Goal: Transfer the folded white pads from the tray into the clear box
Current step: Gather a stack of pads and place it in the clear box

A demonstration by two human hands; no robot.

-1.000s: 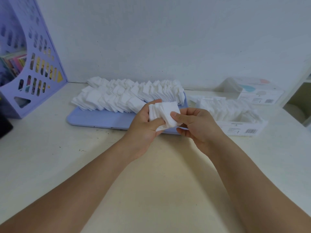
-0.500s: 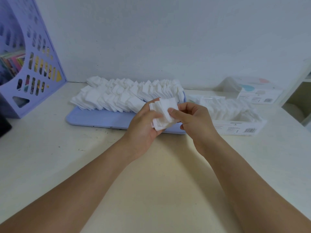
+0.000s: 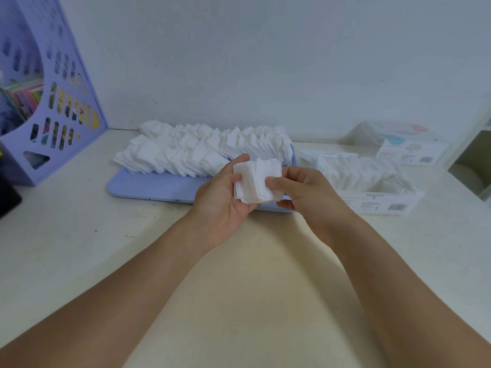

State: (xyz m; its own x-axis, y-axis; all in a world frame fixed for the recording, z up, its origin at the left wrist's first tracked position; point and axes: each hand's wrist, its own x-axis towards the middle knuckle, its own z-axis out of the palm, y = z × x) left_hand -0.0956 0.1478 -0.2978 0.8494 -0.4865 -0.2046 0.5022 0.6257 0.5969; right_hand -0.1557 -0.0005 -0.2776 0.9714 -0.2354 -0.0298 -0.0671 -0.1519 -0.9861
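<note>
Since a moment ago I've squared the stack of pads (image 3: 256,181) up so its broad face turns toward me, edges roughly upright. My left hand (image 3: 225,197) curls round its left side, thumb on top; my right hand (image 3: 300,192) pinches the right edge with thumb in front. The stack hangs above the near rim of the blue tray (image 3: 148,185), where long rows of pads (image 3: 202,152) run left to right. The clear box (image 3: 372,179), part filled, lies just right.
</note>
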